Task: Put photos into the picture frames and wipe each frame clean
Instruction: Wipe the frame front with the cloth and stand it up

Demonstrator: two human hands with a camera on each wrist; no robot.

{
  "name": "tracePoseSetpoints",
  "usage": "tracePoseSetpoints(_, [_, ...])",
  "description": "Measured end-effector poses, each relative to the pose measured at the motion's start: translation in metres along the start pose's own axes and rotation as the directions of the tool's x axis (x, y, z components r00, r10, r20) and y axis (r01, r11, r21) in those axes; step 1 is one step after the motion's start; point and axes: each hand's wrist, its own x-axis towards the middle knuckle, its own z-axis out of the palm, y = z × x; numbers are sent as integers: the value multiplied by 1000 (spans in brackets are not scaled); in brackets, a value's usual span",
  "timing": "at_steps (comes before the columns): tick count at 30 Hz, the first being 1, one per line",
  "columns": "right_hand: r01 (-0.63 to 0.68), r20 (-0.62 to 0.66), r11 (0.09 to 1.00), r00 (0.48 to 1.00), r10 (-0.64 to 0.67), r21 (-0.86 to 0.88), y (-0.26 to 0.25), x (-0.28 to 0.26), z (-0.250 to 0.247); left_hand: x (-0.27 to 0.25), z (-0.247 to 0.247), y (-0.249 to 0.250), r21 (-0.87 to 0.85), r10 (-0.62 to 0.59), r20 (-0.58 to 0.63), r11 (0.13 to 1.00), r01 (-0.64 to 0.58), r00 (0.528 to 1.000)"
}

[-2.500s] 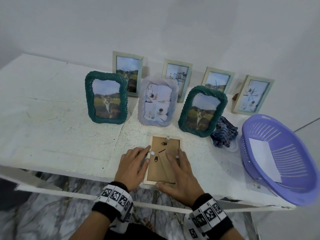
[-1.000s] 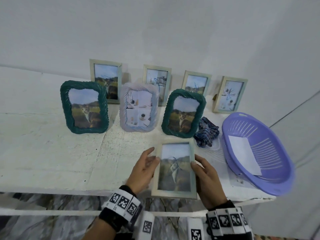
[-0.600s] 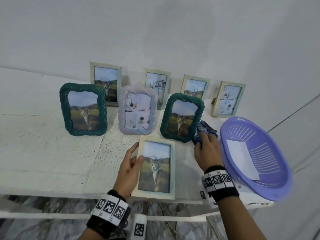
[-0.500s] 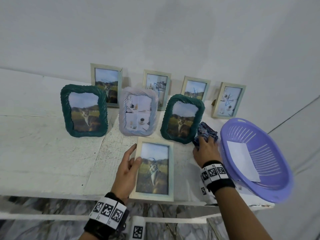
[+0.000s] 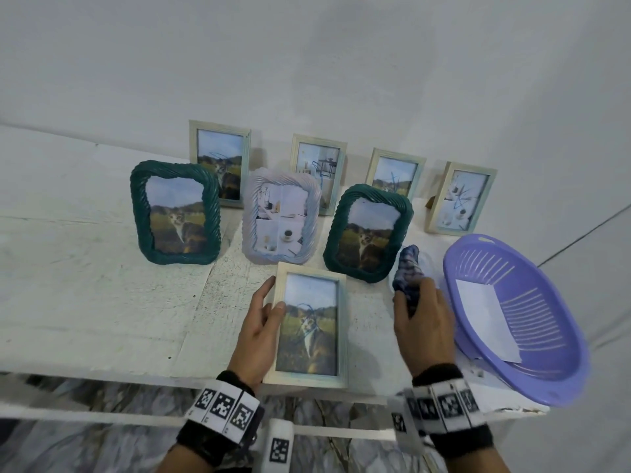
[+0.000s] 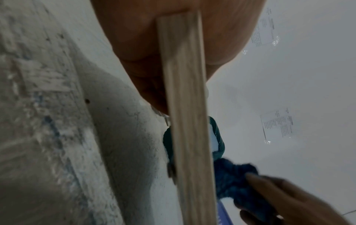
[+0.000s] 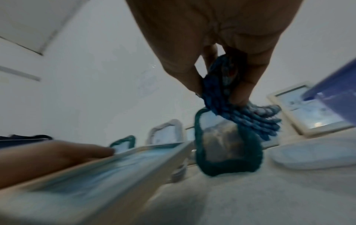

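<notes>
No word, brand or number can be read anywhere. The wristbands (image 5: 225,409) at the lower edge of the head view carry black-and-white square code markers, patterns only, with no letters. In the left wrist view two printed sheets (image 6: 277,124) hang on the wall at the right, upper and middle, their lines of print too small and blurred to make out.

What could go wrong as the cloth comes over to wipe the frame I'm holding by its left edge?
The left hand grips the pale frame by one edge only, with its near end past the table edge; wiping pressure could twist or drop it. The right hand lifts the blue cloth right beside the standing green frame, so a trailing fold might tip it.
</notes>
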Motion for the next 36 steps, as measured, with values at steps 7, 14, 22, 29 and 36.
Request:
tracePoseSetpoints(7, [401, 209, 916, 898, -388, -25, -41, -76, 6, -2, 6, -1, 14, 45, 20, 999, -45, 999])
tracePoseSetpoints(14, [432, 200, 900, 887, -416, -46, -57, -63, 25, -11, 14, 7, 60, 109, 62, 992, -113, 992])
tracePoseSetpoints(22, [509, 3, 861, 861, -509, 2, -60, -48, 33, -12, 16, 8, 66, 143, 18, 987, -144, 990])
tracePoseSetpoints(29, [656, 327, 746, 685, -652, 113, -45, -63, 22, -9, 5, 10, -40, 74, -14, 996, -75, 997])
tracePoseSetpoints(36, [587, 270, 808, 771, -577, 51, -65, -53, 25, -10, 10, 17, -15, 98, -24, 995, -98, 995])
